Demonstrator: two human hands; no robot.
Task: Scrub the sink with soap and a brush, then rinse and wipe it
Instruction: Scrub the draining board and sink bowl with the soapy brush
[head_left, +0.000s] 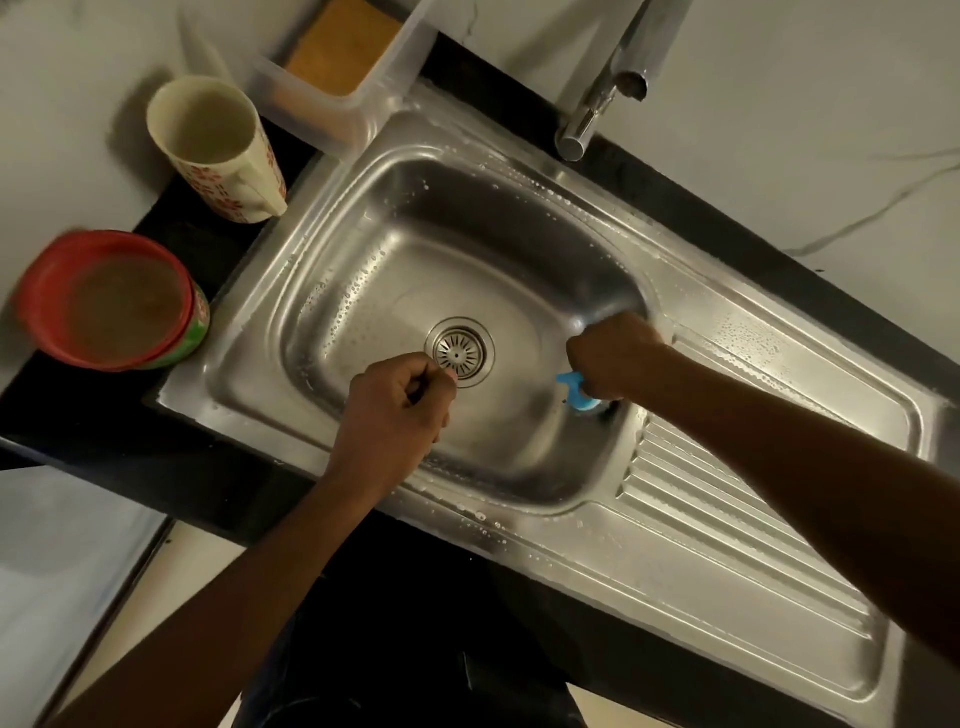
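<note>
Right hand (615, 358) is curled around the blue brush (576, 392), working it against the right wall of the sink (363, 270), near the drainboard (743, 519) edge. Bristles are hidden under the hand; can't tell how hard they bear. Left hand (392, 410) hovers over the basin just beside the drain (460, 352), fingers curled in, seems to pinch something small and dark; what it is I can't tell. Droplets bead on the basin walls and rim, no obvious foam, so the soap looks thin.

Risks, as I judge them: wet handle slips out of the grip and the brush skids along the wall. Splash could reach the mug (218, 150), the red bowls (114, 301) and the sponge tray (343, 57) on the counter (208, 244). Tap (602, 98) overhangs the far rim; a raised elbow could knock it.
</note>
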